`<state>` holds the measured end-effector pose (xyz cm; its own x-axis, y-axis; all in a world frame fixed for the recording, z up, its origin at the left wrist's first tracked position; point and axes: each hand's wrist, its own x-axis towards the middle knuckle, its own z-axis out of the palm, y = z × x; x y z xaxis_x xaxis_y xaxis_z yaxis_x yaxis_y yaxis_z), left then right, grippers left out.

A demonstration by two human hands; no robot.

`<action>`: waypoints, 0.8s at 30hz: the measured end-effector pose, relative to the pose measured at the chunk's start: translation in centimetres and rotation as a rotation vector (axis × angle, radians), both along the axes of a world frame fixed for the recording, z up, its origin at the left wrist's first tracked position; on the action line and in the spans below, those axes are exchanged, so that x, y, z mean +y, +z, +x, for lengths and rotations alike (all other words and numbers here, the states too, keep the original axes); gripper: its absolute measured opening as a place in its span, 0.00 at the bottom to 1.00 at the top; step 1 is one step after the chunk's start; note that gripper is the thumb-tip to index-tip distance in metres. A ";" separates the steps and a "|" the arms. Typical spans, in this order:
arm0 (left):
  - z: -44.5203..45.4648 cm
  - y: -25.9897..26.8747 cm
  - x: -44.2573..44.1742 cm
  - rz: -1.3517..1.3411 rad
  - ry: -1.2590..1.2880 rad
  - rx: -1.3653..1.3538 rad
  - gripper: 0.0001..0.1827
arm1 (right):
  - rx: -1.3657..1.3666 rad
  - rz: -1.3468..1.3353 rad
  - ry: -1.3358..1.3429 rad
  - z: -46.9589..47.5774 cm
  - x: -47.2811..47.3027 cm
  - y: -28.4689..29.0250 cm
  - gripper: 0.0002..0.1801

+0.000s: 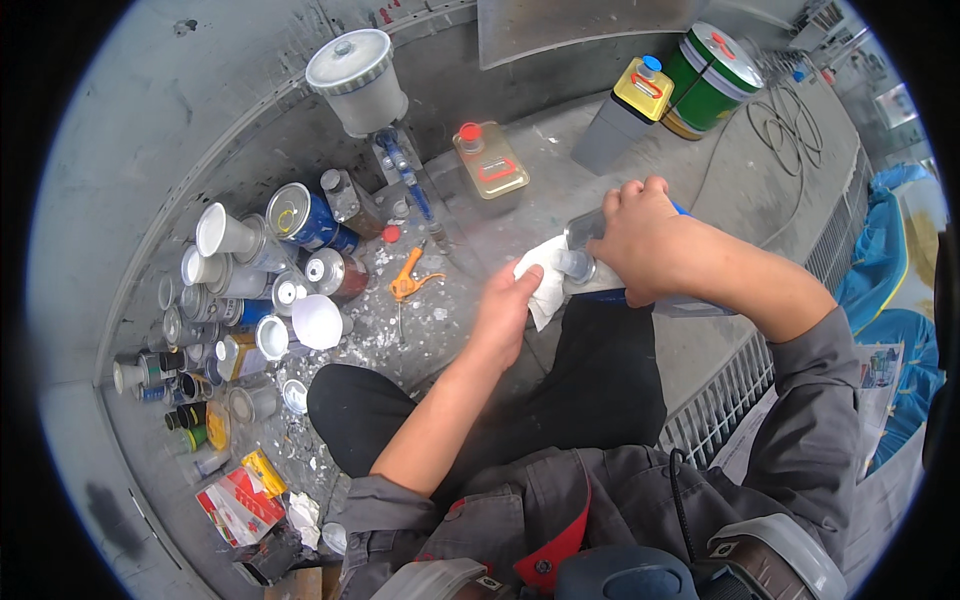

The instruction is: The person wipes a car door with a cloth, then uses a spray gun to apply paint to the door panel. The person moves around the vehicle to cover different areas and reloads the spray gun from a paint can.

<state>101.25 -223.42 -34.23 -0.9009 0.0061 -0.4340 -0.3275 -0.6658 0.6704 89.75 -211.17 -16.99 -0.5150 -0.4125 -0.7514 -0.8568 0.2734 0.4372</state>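
My right hand [646, 244] grips a rectangular metal can [587, 227] with some blue on its sides. The can is tipped over, and its clear plastic spout [576, 265] points at my left hand. A folded white cloth or paper wipe [546, 279] is pinched between the thumb and fingers of my left hand [510, 307]. The wipe lies against the mouth of the spout. Whether liquid is coming out cannot be seen. Both hands are above my knees, and my right hand hides much of the can.
An orange air blow gun [407, 279] lies on the paint-spattered surface. Many paint cans and cups [289, 214] crowd the left. Beyond stand a gold can with a red cap [491, 165], a grey can with a yellow top [615, 124] and a green drum [701, 86]. A hose [784, 124] lies coiled.
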 end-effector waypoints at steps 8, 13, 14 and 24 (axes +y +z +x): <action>-0.4 0.4 -1.9 0.214 0.052 0.009 0.20 | -0.121 -0.163 -0.159 -2.9 0.8 1.6 0.38; -0.4 1.2 -4.3 0.170 0.160 0.071 0.21 | -0.143 -0.391 -0.283 -7.3 4.4 1.8 0.36; -0.5 0.9 -4.9 0.159 0.150 0.088 0.22 | -0.126 -0.447 -0.355 -8.4 6.4 1.5 0.36; 8.5 -3.7 -11.9 -0.049 0.202 -0.222 0.22 | 0.162 -0.882 -0.855 -18.9 1.8 -12.6 0.46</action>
<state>109.79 -235.28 -37.98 -0.7651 -0.1893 -0.6155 -0.3338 -0.7008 0.6305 70.81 -209.40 -29.55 -0.9285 -0.2311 -0.2905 -0.2122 0.9725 -0.0955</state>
